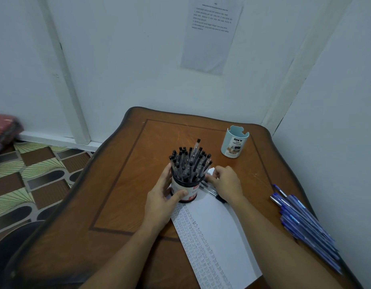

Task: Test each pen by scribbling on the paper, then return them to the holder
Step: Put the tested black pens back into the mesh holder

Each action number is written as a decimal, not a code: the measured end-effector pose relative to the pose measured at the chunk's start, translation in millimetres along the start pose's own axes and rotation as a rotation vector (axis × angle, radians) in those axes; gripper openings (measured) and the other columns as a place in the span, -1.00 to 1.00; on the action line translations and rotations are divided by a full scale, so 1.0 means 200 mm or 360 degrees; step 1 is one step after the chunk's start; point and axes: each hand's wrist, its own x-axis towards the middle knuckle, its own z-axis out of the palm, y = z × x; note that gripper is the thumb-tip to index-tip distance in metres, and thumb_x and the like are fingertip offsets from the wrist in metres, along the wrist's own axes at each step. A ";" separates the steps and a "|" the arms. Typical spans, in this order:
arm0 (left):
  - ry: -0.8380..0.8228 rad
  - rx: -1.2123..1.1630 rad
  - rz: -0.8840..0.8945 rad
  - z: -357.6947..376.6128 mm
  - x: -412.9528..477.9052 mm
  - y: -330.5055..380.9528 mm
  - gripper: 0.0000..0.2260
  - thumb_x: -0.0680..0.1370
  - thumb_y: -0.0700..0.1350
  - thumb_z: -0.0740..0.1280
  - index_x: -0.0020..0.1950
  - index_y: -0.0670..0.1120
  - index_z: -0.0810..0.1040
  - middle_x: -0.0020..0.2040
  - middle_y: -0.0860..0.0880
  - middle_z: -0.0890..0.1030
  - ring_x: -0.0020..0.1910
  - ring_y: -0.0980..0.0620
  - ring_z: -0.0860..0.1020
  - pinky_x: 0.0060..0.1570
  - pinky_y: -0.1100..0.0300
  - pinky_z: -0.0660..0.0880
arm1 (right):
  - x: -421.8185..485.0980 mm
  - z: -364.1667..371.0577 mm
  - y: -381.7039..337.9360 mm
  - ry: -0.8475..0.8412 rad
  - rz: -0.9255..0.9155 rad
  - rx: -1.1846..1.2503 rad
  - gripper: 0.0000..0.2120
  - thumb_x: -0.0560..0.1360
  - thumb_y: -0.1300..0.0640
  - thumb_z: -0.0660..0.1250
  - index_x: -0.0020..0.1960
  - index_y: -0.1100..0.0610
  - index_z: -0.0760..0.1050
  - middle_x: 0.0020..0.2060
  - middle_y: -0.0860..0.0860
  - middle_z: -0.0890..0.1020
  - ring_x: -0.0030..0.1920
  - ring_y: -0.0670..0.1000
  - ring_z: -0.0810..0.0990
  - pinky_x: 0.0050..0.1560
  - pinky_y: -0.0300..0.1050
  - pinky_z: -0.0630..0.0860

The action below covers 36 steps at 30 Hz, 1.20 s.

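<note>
A round black-rimmed holder (187, 191) stands on the far end of a white paper (220, 230) and is packed with several black-capped pens (189, 163). My left hand (161, 200) grips the holder's left side, thumb across its front. My right hand (226, 182) rests just right of the holder with curled fingers over a few loose black pens (213, 193) lying on the paper; whether it pinches one is hidden. The paper's left strip is covered in rows of scribbles.
A pile of several blue pens (301, 224) lies along the wooden table's right edge (318, 207). An empty pale blue organiser cup (233, 142) stands at the back right. White walls close in behind and to the right; patterned floor lies to the left.
</note>
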 end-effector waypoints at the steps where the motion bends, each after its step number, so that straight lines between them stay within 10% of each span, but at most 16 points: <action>1: 0.0003 0.0002 0.0001 0.00 0.00 0.00 -0.25 0.48 -0.24 0.47 0.50 0.27 0.23 0.31 0.37 0.42 0.27 0.47 0.39 0.20 0.46 0.39 | 0.01 0.01 -0.02 0.0011 -0.0001 -0.0026 -0.65 0.57 -0.09 0.34 -0.28 0.03 0.32 -0.18 -0.02 0.40 -0.14 0.06 0.46 -0.21 -0.09 0.31; 8: 0.0001 -0.0008 0.0003 0.00 0.00 0.00 -0.26 0.48 -0.25 0.47 0.45 0.32 0.21 0.28 0.41 0.40 0.24 0.52 0.38 0.17 0.50 0.38 | 0.02 -0.03 -0.04 -0.0138 -0.0068 0.0350 -0.72 0.58 0.17 0.30 -0.30 -0.01 0.51 0.01 0.05 0.46 0.04 0.02 0.45 0.00 -0.12 0.32; 12: -0.0002 -0.0017 0.0015 0.00 -0.01 0.02 -0.26 0.48 -0.26 0.47 0.44 0.31 0.21 0.28 0.40 0.39 0.21 0.55 0.37 0.14 0.54 0.37 | -0.01 -0.10 0.05 -0.0191 -0.0039 0.0424 -0.79 0.49 0.31 0.34 -0.15 0.03 0.65 -0.16 -0.05 0.42 -0.22 -0.10 0.40 -0.26 -0.22 0.30; 18: -0.0004 -0.0014 0.0025 0.00 -0.01 0.02 -0.27 0.48 -0.25 0.47 0.45 0.30 0.22 0.28 0.39 0.41 0.20 0.56 0.37 0.13 0.54 0.37 | -0.01 -0.09 0.09 -0.0238 -0.0090 0.0370 -0.86 0.57 0.17 0.36 0.02 -0.05 0.62 -0.09 -0.05 0.45 -0.23 -0.13 0.41 -0.27 -0.26 0.30; 23: -0.0007 -0.0012 0.0022 0.00 -0.01 0.01 -0.26 0.48 -0.23 0.47 0.50 0.24 0.22 0.32 0.34 0.42 0.26 0.49 0.38 0.18 0.49 0.39 | -0.01 -0.08 0.04 -0.0514 -0.0109 -0.0172 -0.15 0.42 -0.23 0.47 0.56 0.03 0.18 0.32 0.08 0.38 0.36 0.11 0.34 0.35 0.12 0.35; 36: -0.0007 0.0000 0.0032 0.00 0.00 0.01 -0.26 0.49 -0.23 0.47 0.44 0.36 0.20 0.33 0.36 0.40 0.26 0.49 0.38 0.21 0.45 0.39 | 0.01 -0.10 0.00 -0.0776 -0.0152 -0.0397 -0.69 0.56 -0.07 0.34 0.13 0.12 0.39 0.03 0.07 0.41 -0.07 0.04 0.40 -0.15 -0.08 0.34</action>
